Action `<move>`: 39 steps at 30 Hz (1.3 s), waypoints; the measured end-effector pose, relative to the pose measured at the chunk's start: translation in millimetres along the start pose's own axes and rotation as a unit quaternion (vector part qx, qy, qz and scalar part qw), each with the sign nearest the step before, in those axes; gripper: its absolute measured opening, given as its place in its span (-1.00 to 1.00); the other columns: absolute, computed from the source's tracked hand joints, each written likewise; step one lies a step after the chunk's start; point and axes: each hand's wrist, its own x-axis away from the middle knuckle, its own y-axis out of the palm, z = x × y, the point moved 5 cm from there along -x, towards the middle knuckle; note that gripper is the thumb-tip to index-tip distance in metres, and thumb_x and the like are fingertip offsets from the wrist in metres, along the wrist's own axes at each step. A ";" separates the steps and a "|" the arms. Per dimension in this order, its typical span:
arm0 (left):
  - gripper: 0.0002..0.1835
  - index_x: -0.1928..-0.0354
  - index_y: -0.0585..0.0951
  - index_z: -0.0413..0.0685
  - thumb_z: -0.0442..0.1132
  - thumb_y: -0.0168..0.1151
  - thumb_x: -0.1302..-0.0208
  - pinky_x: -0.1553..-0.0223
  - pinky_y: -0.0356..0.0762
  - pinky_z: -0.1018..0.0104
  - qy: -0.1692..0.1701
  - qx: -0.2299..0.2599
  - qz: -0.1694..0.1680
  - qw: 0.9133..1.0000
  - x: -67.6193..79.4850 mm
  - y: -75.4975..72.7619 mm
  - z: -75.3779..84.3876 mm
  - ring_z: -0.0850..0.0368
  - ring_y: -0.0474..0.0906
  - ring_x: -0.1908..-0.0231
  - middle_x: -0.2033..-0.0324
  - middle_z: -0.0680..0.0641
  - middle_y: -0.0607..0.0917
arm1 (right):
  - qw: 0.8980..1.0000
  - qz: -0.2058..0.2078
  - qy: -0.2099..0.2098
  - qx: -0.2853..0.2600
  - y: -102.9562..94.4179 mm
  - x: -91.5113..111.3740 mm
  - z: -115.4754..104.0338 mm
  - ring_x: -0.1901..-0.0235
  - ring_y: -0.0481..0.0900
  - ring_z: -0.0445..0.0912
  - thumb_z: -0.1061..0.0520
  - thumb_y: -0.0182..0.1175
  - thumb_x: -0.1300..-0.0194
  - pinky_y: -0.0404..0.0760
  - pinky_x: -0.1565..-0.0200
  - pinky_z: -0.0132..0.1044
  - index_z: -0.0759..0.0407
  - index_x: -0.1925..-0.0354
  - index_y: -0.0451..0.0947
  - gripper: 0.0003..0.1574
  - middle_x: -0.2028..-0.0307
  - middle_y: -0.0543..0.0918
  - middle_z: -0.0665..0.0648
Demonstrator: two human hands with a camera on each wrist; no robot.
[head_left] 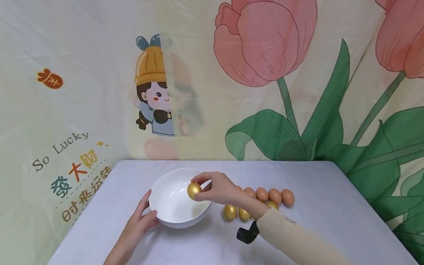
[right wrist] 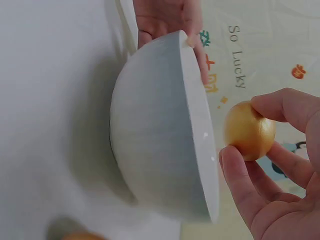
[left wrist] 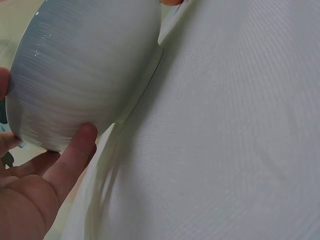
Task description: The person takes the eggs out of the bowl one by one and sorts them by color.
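A white bowl (head_left: pixel 182 218) stands on the table, its inside facing up in the head view. My left hand (head_left: pixel 142 216) holds the bowl's left side, its fingers and thumb spread around the wall near the rim. In the left wrist view, several fingertips rest against the bowl's outer wall (left wrist: pixel 90 65). Above the bowl's right part, my right hand (head_left: pixel 216 188) pinches a golden egg (head_left: pixel 194 191) between thumb and fingers. The right wrist view shows this egg (right wrist: pixel 248 131) beyond the rim, apart from the bowl.
Right of the bowl, brown eggs (head_left: pixel 274 196) stand in a row, with golden eggs (head_left: pixel 230 212) in front; my right forearm hides some. The white-covered table (head_left: pixel 189 253) ends at a printed backdrop (head_left: pixel 204 121) behind and at the left.
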 end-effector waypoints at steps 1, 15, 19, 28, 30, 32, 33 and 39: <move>-0.18 -0.73 -0.05 0.37 -0.06 0.11 -0.62 -0.30 0.65 0.14 0.000 0.002 0.001 1.000 -0.3 -0.1 0.0 -0.23 0.47 -0.40 -0.63 -0.28 0.11 | 1.000 0.004 0.003 -0.004 -7.0 6.4 2.1 0.16 0.76 -0.16 0.02 0.55 -0.21 0.78 0.11 -0.29 -0.14 -0.19 0.71 -0.43 -0.04 0.72 -0.08; -0.18 -0.74 -0.08 0.38 -0.06 0.08 -0.62 -0.28 0.67 0.19 0.005 -0.006 0.004 1.000 -3.3 -1.2 1.4 -0.21 0.50 -0.38 -0.63 -0.28 0.08 | 0.994 0.085 0.055 -0.047 -89.6 107.3 59.5 0.01 0.75 -0.02 0.00 0.55 -0.25 0.77 -0.01 -0.27 -0.05 -0.29 0.64 -0.35 -0.17 0.71 0.08; -0.18 -0.74 -0.07 0.38 -0.06 0.08 -0.62 -0.27 0.67 0.22 0.008 -0.002 0.001 1.000 -3.6 -1.1 2.1 -0.19 0.50 -0.38 -0.63 -0.27 0.08 | 0.990 0.118 0.063 -0.034 -109.2 131.9 83.2 0.01 0.73 0.01 0.06 0.56 -0.25 0.80 0.03 -0.30 0.02 -0.31 0.62 -0.32 -0.18 0.69 0.15; -0.18 -0.74 -0.09 0.38 -0.04 0.07 -0.63 -0.30 0.66 0.17 -0.005 -0.009 0.004 1.000 -3.2 0.3 5.3 -0.25 0.45 -0.43 -0.64 -0.28 0.06 | 0.983 0.174 0.062 0.015 -136.5 178.5 130.4 0.06 0.75 -0.04 0.12 0.57 -0.24 0.79 0.06 -0.39 0.20 -0.32 0.60 -0.28 -0.24 0.65 0.29; -0.18 -0.74 -0.09 0.36 -0.05 0.06 -0.63 -0.31 0.65 0.15 -0.005 -0.009 0.004 1.000 -2.8 0.0 5.6 -0.26 0.44 -0.43 -0.64 -0.28 0.06 | 0.982 0.179 0.060 0.021 -137.7 183.9 140.5 0.09 0.76 -0.07 0.14 0.57 -0.23 0.79 0.06 -0.40 0.23 -0.32 0.60 -0.28 -0.25 0.64 0.30; -0.19 -0.74 -0.08 0.36 -0.05 0.06 -0.63 -0.30 0.66 0.16 -0.006 -0.007 0.004 1.000 -2.2 -0.4 5.3 -0.25 0.45 -0.42 -0.64 -0.28 0.06 | 0.980 0.186 0.062 0.032 -137.7 187.7 149.9 0.10 0.77 -0.11 0.15 0.59 -0.22 0.79 0.07 -0.39 0.24 -0.31 0.61 -0.28 -0.24 0.65 0.30; -0.19 -0.74 -0.08 0.37 -0.05 0.07 -0.63 -0.30 0.66 0.17 -0.006 -0.006 0.004 1.000 -1.8 -0.5 4.9 -0.24 0.46 -0.42 -0.64 -0.28 0.07 | 0.980 0.187 0.060 0.040 -137.1 189.2 153.7 0.11 0.77 -0.12 0.15 0.59 -0.21 0.80 0.08 -0.37 0.25 -0.30 0.62 -0.28 -0.23 0.66 0.31; -0.19 -0.74 -0.06 0.37 -0.04 0.08 -0.62 -0.28 0.67 0.21 -0.007 -0.001 0.003 1.000 -1.4 0.3 2.9 -0.19 0.48 -0.40 -0.64 -0.27 0.08 | 0.975 0.200 0.054 0.081 -132.8 192.0 166.3 0.16 0.77 -0.14 0.19 0.62 -0.16 0.81 0.10 -0.34 0.25 -0.25 0.66 -0.31 -0.13 0.70 0.27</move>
